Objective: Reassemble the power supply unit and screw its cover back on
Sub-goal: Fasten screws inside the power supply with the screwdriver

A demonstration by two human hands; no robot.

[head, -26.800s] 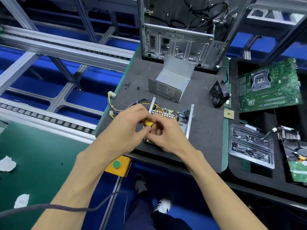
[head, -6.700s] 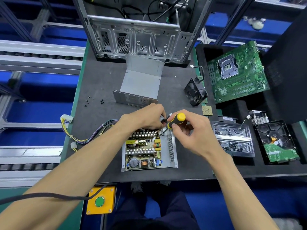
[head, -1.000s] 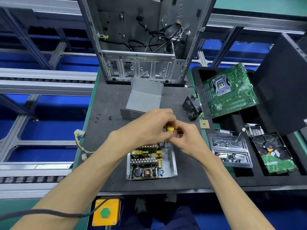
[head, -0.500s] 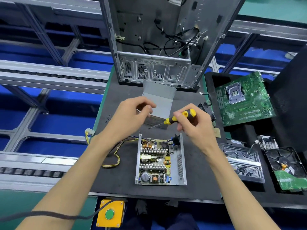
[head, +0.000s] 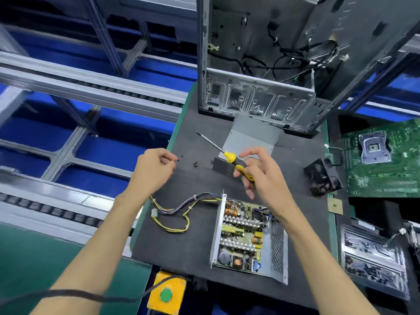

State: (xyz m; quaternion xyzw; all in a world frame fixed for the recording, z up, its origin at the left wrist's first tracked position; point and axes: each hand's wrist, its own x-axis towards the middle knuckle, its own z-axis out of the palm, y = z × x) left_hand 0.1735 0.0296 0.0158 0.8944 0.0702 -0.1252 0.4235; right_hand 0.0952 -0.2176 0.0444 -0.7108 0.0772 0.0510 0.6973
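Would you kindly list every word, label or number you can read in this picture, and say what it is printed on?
No text is legible.
Motherboard: white markings, too small to read.
Power supply unit: circuit board component markings, too blurred to read.
Green button on the yellow box: no readable sign.
Small chip: nothing readable.
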